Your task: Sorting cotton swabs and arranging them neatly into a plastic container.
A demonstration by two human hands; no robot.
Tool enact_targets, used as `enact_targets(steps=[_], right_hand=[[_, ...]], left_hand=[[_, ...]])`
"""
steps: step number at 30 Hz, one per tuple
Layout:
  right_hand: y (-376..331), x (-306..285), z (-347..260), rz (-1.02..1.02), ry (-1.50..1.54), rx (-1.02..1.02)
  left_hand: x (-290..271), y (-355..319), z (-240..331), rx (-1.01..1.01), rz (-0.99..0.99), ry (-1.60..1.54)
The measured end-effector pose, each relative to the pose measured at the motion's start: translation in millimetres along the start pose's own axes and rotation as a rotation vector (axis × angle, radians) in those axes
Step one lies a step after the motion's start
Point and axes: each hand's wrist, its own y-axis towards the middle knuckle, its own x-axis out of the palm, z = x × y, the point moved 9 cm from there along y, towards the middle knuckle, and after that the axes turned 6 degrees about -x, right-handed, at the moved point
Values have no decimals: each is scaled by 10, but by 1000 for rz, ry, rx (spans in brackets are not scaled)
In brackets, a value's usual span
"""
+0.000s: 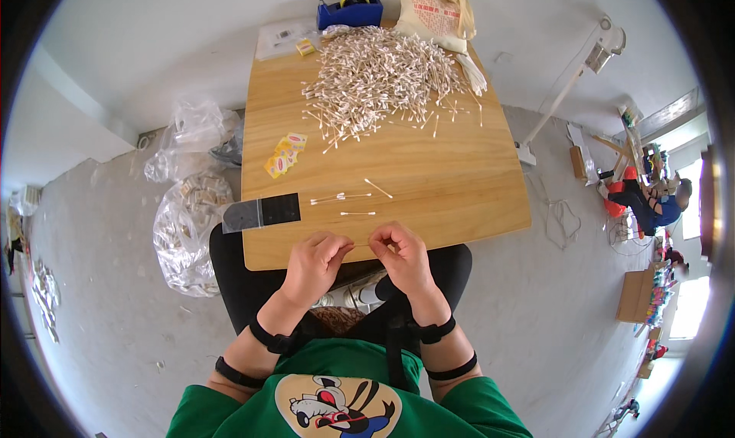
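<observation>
- The landmark is the wooden table [452,170]; its near edge is towards the person.
- Left of the table, on the floor, there is a clear plastic bag [184,246]; its pale contents are hard to make out through the folds.
- Across the table's left edge, near the corner, lies a flat dark packet [280,208]. Its long axis goes roughly left to right, and its clear end sticks out beyond the edge.
- Farther along the table's left side, small yellow cards [286,155] overlap, so some are partly hidden.
- Left hand [312,263]: over the table's near edge, thumb and forefinger brought together.
- Beyond the hands, on the table, four cotton swabs [357,214] lie apart from the fingers. The two left ones touch or overlap, pointing nearly left to right; the nearest one is about parallel to the table's near edge; the farthest one slants, its right end closer to the person.
- Towards the table's far edge is a big swab pile [383,78], pointing in all directions; the lower swabs are covered.
- Right hand [403,258]: also over the near edge, fingers curled, thumb close to forefinger. A faint thin line shows between both hands; I cannot tell whether either hand is grasping a swab.
</observation>
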Motion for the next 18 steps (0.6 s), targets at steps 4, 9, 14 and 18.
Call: enact_targets(steps=[4, 9, 14, 18], right_hand=[[-46, -120, -22, 118, 150, 16], [-208, -219, 98, 42, 227, 168], [-614, -337, 62, -151, -201, 67], [-1362, -1523, 708, 371, -422, 278]], left_hand=[[-82, -35, -13, -28, 75, -37], [-106, -66, -293, -243, 88, -164], [-87, -7, -673, -249, 164, -169], [-72, 178, -904, -154, 287, 60]])
